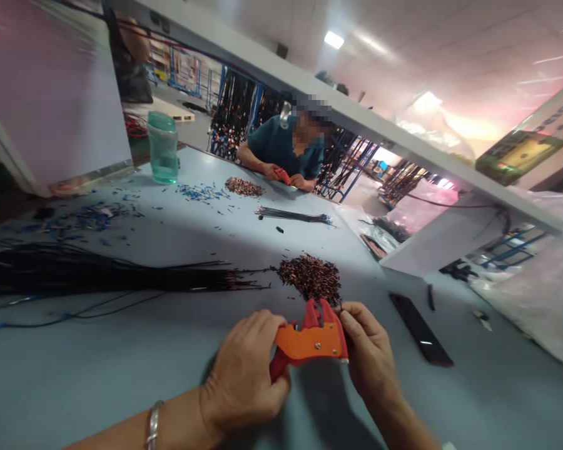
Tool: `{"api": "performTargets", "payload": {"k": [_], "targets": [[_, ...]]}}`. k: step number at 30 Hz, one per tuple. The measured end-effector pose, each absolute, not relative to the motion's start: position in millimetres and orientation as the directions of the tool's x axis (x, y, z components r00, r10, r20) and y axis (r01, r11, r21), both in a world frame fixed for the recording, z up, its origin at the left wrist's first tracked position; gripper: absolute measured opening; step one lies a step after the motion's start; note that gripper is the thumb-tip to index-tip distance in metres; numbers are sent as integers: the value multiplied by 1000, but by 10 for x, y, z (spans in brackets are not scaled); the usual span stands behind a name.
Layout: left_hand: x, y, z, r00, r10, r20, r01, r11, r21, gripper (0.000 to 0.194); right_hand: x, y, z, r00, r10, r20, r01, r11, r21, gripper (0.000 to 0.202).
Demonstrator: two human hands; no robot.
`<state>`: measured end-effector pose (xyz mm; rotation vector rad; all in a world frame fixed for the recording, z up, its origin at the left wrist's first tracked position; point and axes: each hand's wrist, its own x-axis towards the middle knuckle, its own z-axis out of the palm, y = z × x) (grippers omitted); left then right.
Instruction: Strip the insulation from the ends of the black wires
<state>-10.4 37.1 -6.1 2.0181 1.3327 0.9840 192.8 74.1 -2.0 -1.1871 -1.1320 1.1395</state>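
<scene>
- left hand (248, 369), back upward, grasps one orange-and-red tool (314, 344) above the bench (122, 369), low of centre; forearm from 8 o'clock
- right hand (370, 353) pinches one thin dark piece (341, 306) at the tool's 1 o'clock corner
- from the tool, one phone (421, 329) lies apart at 3 o'clock; bench's far edge, 12
- two copper-coloured piles (312, 275), 12 and 11; one black wire bundle (122, 272), 10
</scene>
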Motion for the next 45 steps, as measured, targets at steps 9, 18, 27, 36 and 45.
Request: {"api": "performTargets", "payload": {"k": [9,18,27,36,45], "targets": [[-96,368,-148,339,915,218,670,-397,627,42,1840,683,-84,128,988,-87,-250,-53,-967,37],[-108,273,-19,519,812,267,74,-354,932,23,1994,568,-35,26,982,188,122,184,-975,18],[-124,435,-252,652,755,-67,-561,540,627,68,2005,493,78,-121,826,551,439,542,-716,11],[-69,386,-292,811,583,-58,-458,693,557,67,2024,527,180,-279,628,726,608,701,-372,19],[-82,388,-342,816,574,-74,-401,653,643,64,1977,501,210,-382,464,799,668,736,-108,22]]}}
